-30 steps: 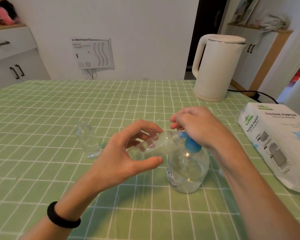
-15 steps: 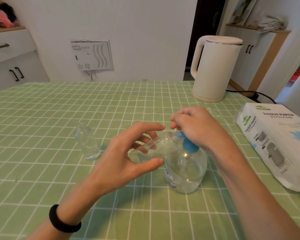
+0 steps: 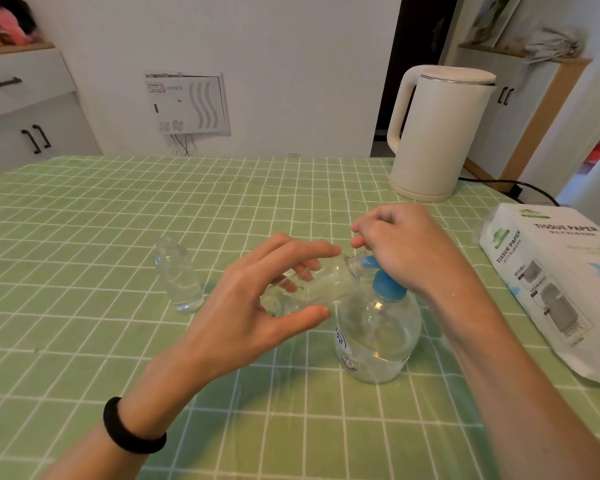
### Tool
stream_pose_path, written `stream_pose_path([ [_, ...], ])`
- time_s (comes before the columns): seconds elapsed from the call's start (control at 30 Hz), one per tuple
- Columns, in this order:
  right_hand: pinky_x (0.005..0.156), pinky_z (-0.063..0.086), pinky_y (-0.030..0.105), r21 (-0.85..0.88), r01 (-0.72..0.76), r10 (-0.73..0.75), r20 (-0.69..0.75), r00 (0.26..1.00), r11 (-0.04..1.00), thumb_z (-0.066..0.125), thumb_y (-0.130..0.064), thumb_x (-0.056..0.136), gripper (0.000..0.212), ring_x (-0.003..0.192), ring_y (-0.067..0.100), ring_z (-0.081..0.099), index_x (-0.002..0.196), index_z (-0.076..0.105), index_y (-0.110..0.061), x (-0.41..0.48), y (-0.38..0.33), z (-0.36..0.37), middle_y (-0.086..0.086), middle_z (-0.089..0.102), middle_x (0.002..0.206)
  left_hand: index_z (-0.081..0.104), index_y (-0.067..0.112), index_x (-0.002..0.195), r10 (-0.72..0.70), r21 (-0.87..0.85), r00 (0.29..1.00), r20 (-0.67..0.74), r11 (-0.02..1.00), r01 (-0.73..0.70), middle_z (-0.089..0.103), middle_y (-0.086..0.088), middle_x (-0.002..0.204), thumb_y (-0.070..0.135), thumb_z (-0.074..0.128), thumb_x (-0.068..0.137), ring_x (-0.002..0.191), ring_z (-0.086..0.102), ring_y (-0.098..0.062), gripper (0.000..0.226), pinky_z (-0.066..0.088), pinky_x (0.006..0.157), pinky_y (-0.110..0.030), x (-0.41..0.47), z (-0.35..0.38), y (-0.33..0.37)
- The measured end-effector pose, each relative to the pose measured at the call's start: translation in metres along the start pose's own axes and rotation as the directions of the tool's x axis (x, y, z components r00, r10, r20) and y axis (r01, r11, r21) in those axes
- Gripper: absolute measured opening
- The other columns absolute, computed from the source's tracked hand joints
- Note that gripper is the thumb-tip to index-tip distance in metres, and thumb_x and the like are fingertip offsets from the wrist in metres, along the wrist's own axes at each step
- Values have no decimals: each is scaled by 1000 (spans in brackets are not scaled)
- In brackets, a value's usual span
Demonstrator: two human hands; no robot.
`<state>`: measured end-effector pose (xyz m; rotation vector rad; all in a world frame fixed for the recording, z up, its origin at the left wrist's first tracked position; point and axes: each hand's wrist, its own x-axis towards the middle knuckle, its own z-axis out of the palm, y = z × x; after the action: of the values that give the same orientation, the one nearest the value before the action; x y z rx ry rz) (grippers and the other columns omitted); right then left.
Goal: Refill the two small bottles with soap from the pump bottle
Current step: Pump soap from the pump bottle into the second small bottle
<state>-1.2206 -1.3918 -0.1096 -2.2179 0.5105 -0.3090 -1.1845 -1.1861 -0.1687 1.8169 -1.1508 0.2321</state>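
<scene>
My left hand [image 3: 257,306] grips a small clear bottle [image 3: 321,284], tilted almost flat, its open mouth against the blue nozzle of the pump bottle [image 3: 378,334]. The pump bottle is round and clear with a blue pump, and stands on the green checked tablecloth with clear soap low inside. My right hand [image 3: 406,247] lies on top of the pump head, fingers curled over it. A second small clear bottle [image 3: 181,280] stands upright and uncapped to the left, a little liquid at its bottom.
A white electric kettle [image 3: 437,133] stands at the back right, its black cord trailing off the table. A pack of tissue paper [image 3: 555,289] lies at the right edge. The green checked tablecloth [image 3: 84,237] covers the table. Cabinets stand behind on both sides.
Both hands and the bottles stay almost where they were; the tilted small bottle remains at the nozzle. Only the camera view has shifted slightly.
</scene>
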Motion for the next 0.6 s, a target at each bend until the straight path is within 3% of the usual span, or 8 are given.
stream_pose_path([
  [0.3, 84, 57, 39, 9, 33, -32, -38, 999, 999, 53, -31, 90, 32, 99, 27, 69, 97, 75, -8, -2, 1, -2, 8, 77, 97, 61, 33, 137, 48, 79, 999, -8, 996, -47, 65, 7, 120, 31, 79, 89, 105, 67, -19, 52, 58, 83, -33, -2, 0, 0],
  [0.47, 90, 56, 50, 20, 13, -12, -25, 1000, 1000, 51, -26, 88, 33, 104, 33, 68, 101, 73, -4, -2, 0, -1, 13, 75, 102, 62, 29, 138, 76, 130, 997, -20, 989, -73, 65, 4, 121, 31, 80, 90, 104, 67, -18, 51, 58, 81, -35, -1, 0, -4],
  [0.6, 92, 55, 49, 14, -6, 6, 7, 1000, 1000, 52, -24, 90, 33, 106, 34, 67, 104, 72, -2, -2, 1, 1, 14, 75, 104, 63, 27, 136, 90, 166, 996, -21, 983, -85, 64, 5, 119, 33, 79, 90, 103, 66, -13, 49, 56, 86, -33, -3, 0, -4],
])
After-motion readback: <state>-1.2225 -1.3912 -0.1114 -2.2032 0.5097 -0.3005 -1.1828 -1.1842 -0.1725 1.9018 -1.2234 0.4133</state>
